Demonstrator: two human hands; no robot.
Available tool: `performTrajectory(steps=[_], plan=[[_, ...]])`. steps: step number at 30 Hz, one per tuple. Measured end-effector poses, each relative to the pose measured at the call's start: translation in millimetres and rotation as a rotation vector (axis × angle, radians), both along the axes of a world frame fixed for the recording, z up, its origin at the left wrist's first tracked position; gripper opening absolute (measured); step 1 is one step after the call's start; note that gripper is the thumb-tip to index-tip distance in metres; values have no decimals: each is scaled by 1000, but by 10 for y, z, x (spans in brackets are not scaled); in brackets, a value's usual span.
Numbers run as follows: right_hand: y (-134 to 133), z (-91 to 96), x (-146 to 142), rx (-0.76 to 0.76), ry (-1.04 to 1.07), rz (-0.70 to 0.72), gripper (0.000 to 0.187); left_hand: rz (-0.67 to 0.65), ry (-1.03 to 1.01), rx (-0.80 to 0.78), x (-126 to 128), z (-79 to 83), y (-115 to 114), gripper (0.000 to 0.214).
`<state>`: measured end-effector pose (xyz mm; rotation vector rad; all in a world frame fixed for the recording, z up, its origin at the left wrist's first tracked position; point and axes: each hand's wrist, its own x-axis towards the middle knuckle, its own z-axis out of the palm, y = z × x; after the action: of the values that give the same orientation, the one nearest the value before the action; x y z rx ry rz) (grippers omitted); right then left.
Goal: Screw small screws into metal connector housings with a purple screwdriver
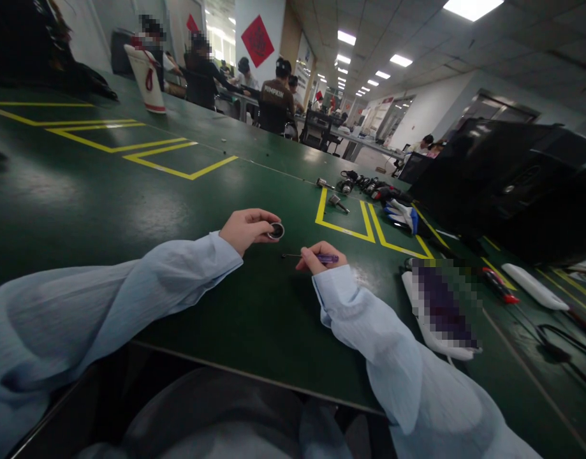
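My left hand (247, 231) is closed on a small round metal part (276, 231) with a silvery rim and a dark inside, its open face turned toward me. To the right and slightly nearer, my right hand (319, 256) grips a screwdriver (329, 259) by its purple handle. Its thin shaft points left, below the round part and apart from it. Something small and dark sits at the shaft's tip, too small to name. Both hands are just above the green tabletop (254, 319).
Metal parts (339, 204) lie near yellow tape marks, with a cluster of dark parts (364, 183) behind. To the right are a blue-and-white glove (402, 217), a white-edged device (410, 287) and a red-handled tool (499, 285). A white cup (146, 80) stands far left; people sit beyond.
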<state>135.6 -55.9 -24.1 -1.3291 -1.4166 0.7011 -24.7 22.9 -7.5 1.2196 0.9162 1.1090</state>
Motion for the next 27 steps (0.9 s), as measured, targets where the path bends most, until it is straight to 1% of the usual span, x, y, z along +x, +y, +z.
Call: performTrajectory(steps=[3,9,12,15,18,20,22,27], plan=[[0,4,-8,-13,-42,7,25,5,5,-18,4,27,-20,15],[-16,109,58,-76,-123,-36,27,-15,-7,-31,1,59,-41,16],[-41,118,56,-57,-119,-41,28,-21,-6,-47,2,52,-34,17],[-86,109,24,33,-70,6,27,-25,0,-64,3,54,-34,18],[-130,105,-7,212,-53,8,24,-32,5,-66,8,58,-43,18],[-141,92,-25,327,-123,-6,19,-42,2,-67,13,52,-51,20],[-131,65,-42,394,-234,10,13,-55,-8,-59,17,40,-59,23],[-86,8,-70,444,-454,42,10,-88,-11,-6,17,9,-73,30]])
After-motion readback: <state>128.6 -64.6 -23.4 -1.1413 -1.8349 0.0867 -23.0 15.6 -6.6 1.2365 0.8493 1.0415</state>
